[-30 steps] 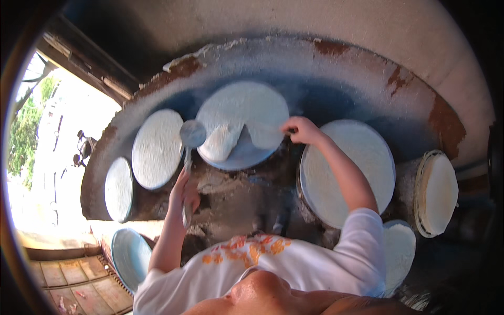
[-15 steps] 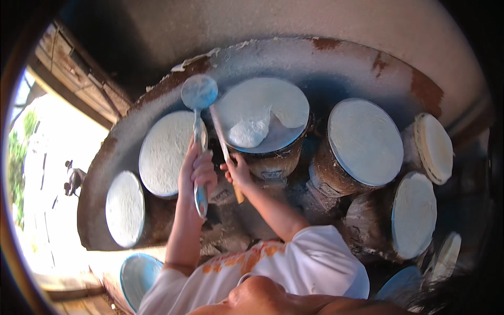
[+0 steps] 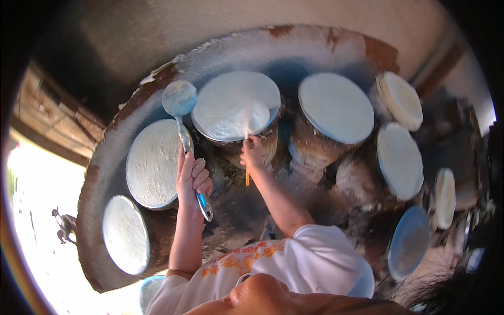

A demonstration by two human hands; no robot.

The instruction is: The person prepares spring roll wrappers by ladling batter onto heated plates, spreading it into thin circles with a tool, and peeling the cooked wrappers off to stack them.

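My left hand (image 3: 193, 178) is closed round the handle of a ladle (image 3: 179, 100), its bowl up beside the left edge of the middle round pan (image 3: 202, 123). Whitish residue coats the bowl, and the handle's end is blue. In my right hand (image 3: 253, 153) is a thin spatula (image 3: 248, 177) with an orange-yellow handle. Its pale blade, blurred by motion, reaches over the near edge of the middle pan. White batter (image 3: 231, 97) covers most of that pan, with a paler round patch by the blade.
Several more round tops coated white stand around: one left (image 3: 152, 163), one lower left (image 3: 126, 233), one right (image 3: 336, 107), one further right (image 3: 400, 160). A stack of pale discs (image 3: 400, 101) sits at far right. A bluish round lid or pan (image 3: 408, 242) is lower right. A curved wall (image 3: 252, 44) rises behind.
My right hand has brought the spatula from beside the ladle to over the middle pan. The lump and bare gap there have given way to a mostly even white layer. The view has shifted.
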